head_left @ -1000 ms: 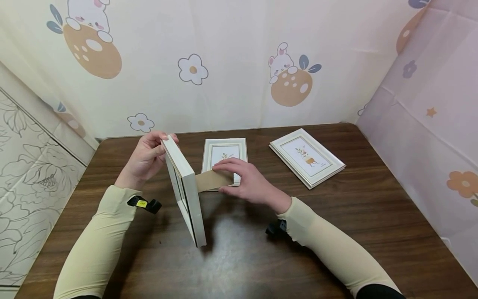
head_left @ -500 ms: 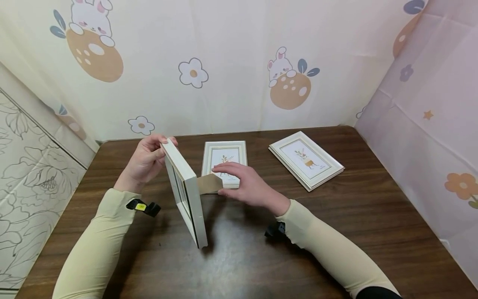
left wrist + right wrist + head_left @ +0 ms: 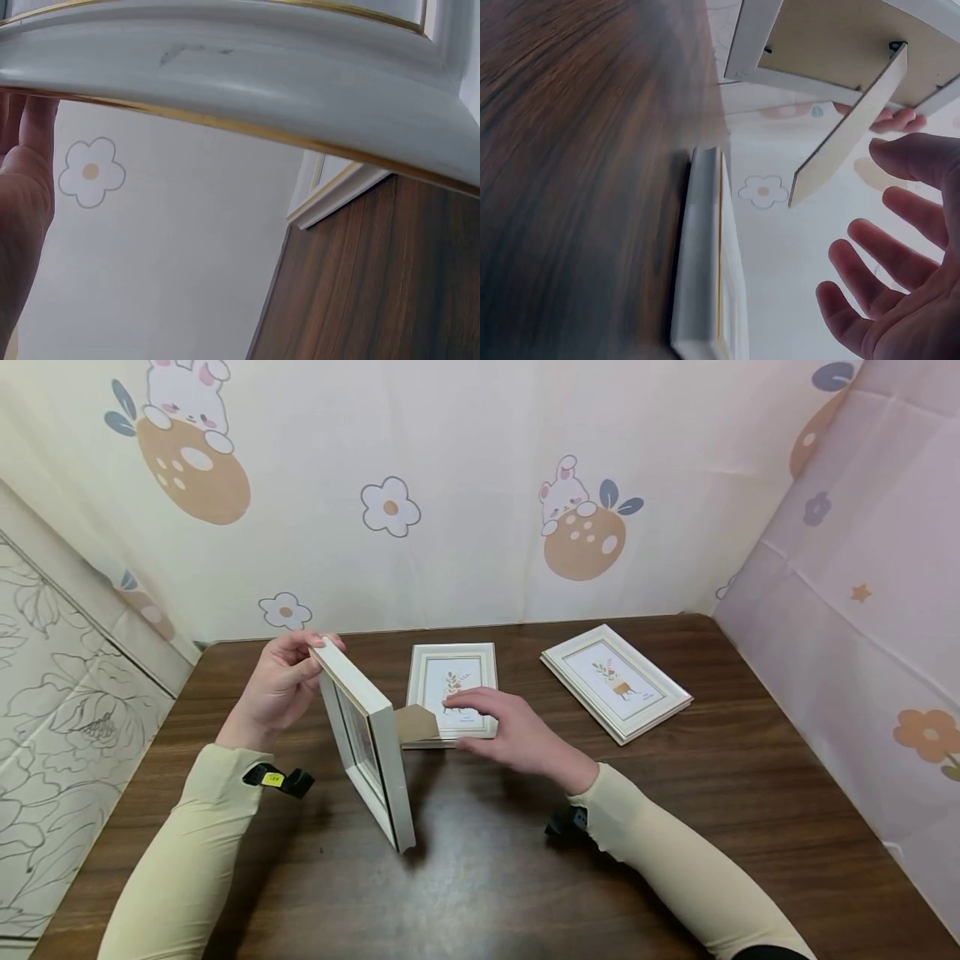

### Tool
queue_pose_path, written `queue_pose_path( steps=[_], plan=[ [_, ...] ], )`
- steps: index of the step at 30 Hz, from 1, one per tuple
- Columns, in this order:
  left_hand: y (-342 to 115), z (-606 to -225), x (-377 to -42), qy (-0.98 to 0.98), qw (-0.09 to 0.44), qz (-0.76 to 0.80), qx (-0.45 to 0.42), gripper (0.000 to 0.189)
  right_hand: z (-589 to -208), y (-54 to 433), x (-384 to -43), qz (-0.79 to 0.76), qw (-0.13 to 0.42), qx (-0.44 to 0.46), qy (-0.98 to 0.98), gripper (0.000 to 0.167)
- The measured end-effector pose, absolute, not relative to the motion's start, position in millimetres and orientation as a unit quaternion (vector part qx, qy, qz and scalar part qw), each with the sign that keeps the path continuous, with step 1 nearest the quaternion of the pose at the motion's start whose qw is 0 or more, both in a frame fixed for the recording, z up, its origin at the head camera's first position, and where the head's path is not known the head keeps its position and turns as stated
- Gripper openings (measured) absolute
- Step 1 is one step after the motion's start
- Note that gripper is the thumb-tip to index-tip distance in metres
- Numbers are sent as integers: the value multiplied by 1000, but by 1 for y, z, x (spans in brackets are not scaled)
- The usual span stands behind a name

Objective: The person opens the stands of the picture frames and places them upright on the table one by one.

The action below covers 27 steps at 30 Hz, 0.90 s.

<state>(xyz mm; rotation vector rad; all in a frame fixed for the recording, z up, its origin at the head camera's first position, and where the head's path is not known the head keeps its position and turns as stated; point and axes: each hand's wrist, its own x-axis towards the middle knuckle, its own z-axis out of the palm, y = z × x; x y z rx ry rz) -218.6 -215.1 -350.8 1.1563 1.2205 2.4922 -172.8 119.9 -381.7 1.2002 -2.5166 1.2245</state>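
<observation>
My left hand (image 3: 279,689) grips the upper far corner of a white picture frame (image 3: 386,760), which stands on edge, its front turned to the left. From its brown back a flat easel leg (image 3: 415,724) sticks out to the right. My right hand (image 3: 517,731) hovers beside that leg with fingers parted and nothing between them. In the right wrist view a gap shows between the leg (image 3: 847,131) and the thumb. The left wrist view shows the white moulding (image 3: 225,82) with its gold edge, and part of the left hand (image 3: 26,195).
A second white picture frame (image 3: 453,653) lies face up behind the right hand, partly covered by it and the leg. Another picture frame (image 3: 617,681) lies at an angle at the back right. All are on a dark wooden table (image 3: 487,877), with a patterned curtain (image 3: 465,560) behind.
The easel leg has come away from my right fingers and reaches less far to the right. My left hand and the frame's top have shifted slightly left; my right hand has moved slightly right.
</observation>
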Motion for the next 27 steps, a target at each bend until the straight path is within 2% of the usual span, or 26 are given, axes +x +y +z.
queue_pose_path(
  steps=[16, 27],
  plan=[
    [-232, -352, -211, 422, -13, 847, 323, 19, -394, 149, -180, 426, -11, 328, -843, 35],
    [-245, -345, -201, 453, -77, 848, 266, 22, -399, 170, -182, 420, -29, 300, -856, 33]
  ],
)
